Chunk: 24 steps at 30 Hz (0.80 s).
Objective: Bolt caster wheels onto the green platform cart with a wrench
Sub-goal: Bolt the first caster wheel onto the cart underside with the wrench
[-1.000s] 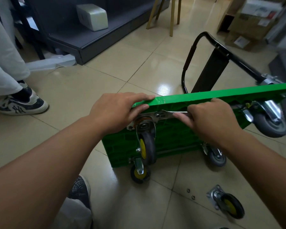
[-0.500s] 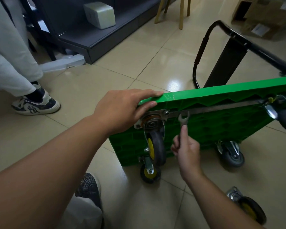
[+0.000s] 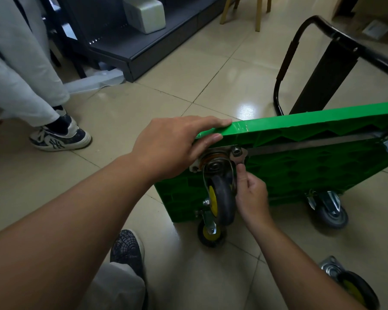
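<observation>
The cart (image 3: 305,166) stands on its edge on the floor (image 3: 188,70). The left hand (image 3: 173,146) lies flat over its top corner, fingers stretched along the green rim, thumb under it, grip half spread. Just below this hand is a mounted caster (image 3: 221,193). The right hand (image 3: 252,195) reaches up from below, grip pinching the wrench (image 3: 239,156), whose head sits on a bolt (image 3: 236,151) of the caster plate. A loose caster (image 3: 352,285) lies right of the right forearm.
</observation>
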### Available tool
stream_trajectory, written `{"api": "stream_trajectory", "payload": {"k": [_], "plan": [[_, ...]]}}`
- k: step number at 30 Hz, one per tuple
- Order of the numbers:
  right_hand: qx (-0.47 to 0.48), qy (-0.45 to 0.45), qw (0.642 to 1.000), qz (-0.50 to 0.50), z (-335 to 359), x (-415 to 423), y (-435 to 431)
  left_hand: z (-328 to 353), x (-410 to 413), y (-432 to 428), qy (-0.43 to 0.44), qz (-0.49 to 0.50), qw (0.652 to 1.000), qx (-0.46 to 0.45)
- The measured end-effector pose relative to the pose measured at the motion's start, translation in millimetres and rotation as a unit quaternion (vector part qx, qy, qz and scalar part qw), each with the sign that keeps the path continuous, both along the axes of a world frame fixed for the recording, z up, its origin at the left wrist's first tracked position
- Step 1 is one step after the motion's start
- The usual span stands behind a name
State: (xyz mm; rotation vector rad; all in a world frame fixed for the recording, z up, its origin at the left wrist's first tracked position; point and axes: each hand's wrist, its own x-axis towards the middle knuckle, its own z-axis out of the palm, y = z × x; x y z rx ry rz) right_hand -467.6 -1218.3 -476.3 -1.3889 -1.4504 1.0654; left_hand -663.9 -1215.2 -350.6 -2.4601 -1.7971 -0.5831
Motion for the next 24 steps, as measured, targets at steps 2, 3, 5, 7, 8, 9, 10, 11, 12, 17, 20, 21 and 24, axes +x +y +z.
{"api": "stream_trajectory", "payload": {"k": [2, 3, 5, 7, 8, 9, 10, 11, 12, 17, 20, 21, 24], "plan": [[0.03, -0.042, 0.999, -0.003, 3, 4, 2, 0, 0, 0, 0.0, 0.0, 1.0, 0.001], [0.04, -0.074, 0.996, -0.005, 2, 9, 5, 0, 0, 0, 0.001, 0.0, 1.0, 0.001], [0.057, -0.159, 0.986, 0.002, 6, 24, 12, 0, 0, 1, 0.002, -0.002, 1.0, 0.0], [0.094, -0.271, 0.958, 0.011, 16, 43, 20, 0, 0, 1, 0.0, -0.001, 1.0, -0.001], [0.117, -0.329, 0.937, 0.017, 26, 50, 24, 0, 0, 1, -0.002, -0.001, 1.0, -0.002], [0.138, -0.384, 0.913, 0.027, 40, 56, 26, -1, 0, 1, -0.003, -0.001, 1.0, -0.004], [0.158, -0.44, 0.883, 0.037, 55, 61, 29, -1, 0, 1, -0.003, -0.002, 1.0, -0.006], [0.178, -0.498, 0.847, 0.046, 73, 64, 30, -1, 0, 0, -0.002, -0.004, 1.0, -0.007], [0.203, -0.556, 0.804, 0.055, 91, 66, 33, -1, 0, 0, -0.001, -0.005, 1.0, -0.008], [0.265, -0.742, 0.611, 0.077, 158, 45, 34, 0, 1, -1, 0.001, -0.003, 1.0, -0.012], [0.285, -0.733, 0.613, 0.081, 168, 40, 28, 0, 2, -1, 0.0, -0.005, 1.0, -0.014], [0.274, -0.708, 0.647, 0.073, 166, 44, 26, 0, 1, -1, 0.0, -0.005, 1.0, -0.013], [0.192, -0.442, 0.874, 0.063, 144, 54, 17, -1, 0, -1, -0.005, -0.007, 1.0, -0.003]]}}
